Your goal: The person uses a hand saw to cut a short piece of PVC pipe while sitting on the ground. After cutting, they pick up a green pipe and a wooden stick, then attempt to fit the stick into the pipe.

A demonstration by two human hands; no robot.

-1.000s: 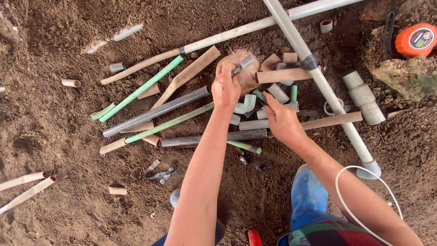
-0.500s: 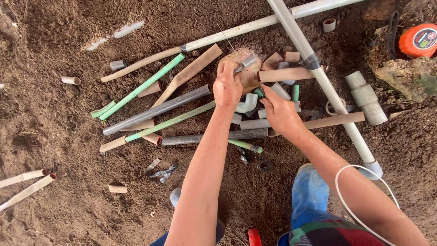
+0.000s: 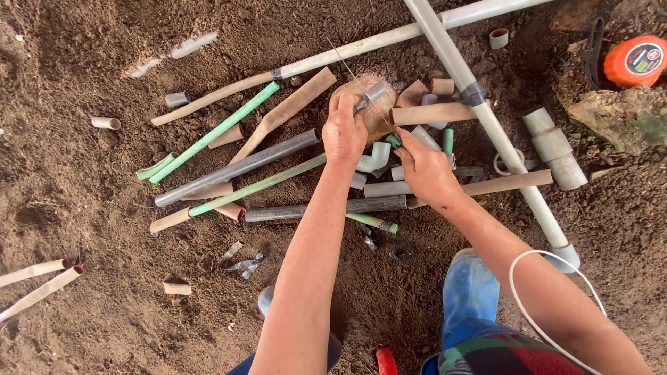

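My left hand (image 3: 344, 132) presses down on a short grey pipe piece (image 3: 373, 94) that rests on a round brownish block (image 3: 379, 118). My right hand (image 3: 424, 170) pinches the near end of a thin blade (image 3: 358, 80), which runs slantwise across the short pipe and away to the upper left. Both hands are over a heap of cut pipes on the soil: green pipes (image 3: 215, 132), grey pipes (image 3: 236, 167), a white elbow fitting (image 3: 375, 156) and tan pipes (image 3: 431, 112).
A long white pipe (image 3: 486, 118) crosses another white pipe (image 3: 361, 47) on the dirt at upper right. An orange tape measure (image 3: 636, 61) lies on a rock at the far right. Blue boots (image 3: 469, 288) stand near the bottom. Short pipe offcuts (image 3: 105, 123) lie scattered at left.
My right hand has crept a little up and left with the blade. My left hand stays on the short grey pipe.
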